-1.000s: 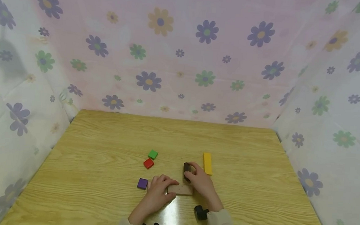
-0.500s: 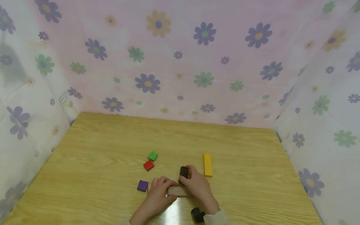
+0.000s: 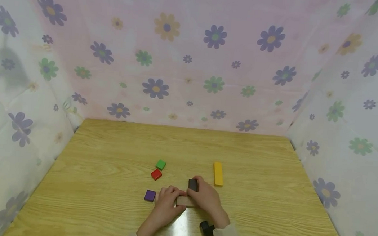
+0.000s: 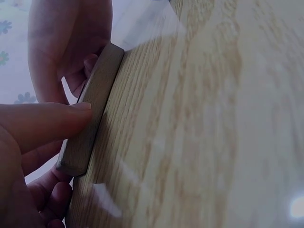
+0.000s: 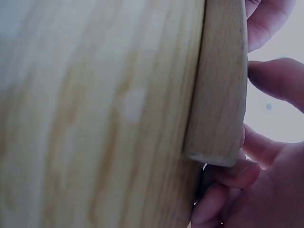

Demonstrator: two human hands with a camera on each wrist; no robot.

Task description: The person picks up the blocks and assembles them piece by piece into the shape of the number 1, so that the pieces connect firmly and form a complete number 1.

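In the head view a plain light wooden block (image 3: 186, 201) lies lengthwise on the table, its left end held between the thumb and fingers of my left hand (image 3: 167, 205). My right hand (image 3: 208, 196) pinches a dark block (image 3: 193, 184) standing at the far side of the wooden one, right at its back edge. In the left wrist view my left thumb (image 4: 57, 122) presses the near long side of the wooden block (image 4: 90, 128). From the right wrist, the wooden block (image 5: 221, 85) hides the dark one, with curled fingers (image 5: 237, 175) beyond its end.
A purple square block (image 3: 150, 195) lies just left of my left hand. Farther back are a red block (image 3: 156, 174) and a green block (image 3: 161, 164), close together. A long yellow block (image 3: 218, 174) lies behind my right hand. Flowered cloth (image 3: 191, 78) walls the wooden table (image 3: 109, 149).
My right hand has brought the dark block a little left and nearer, up to the wooden block's back edge. The left hand and the wooden block have stayed in place.
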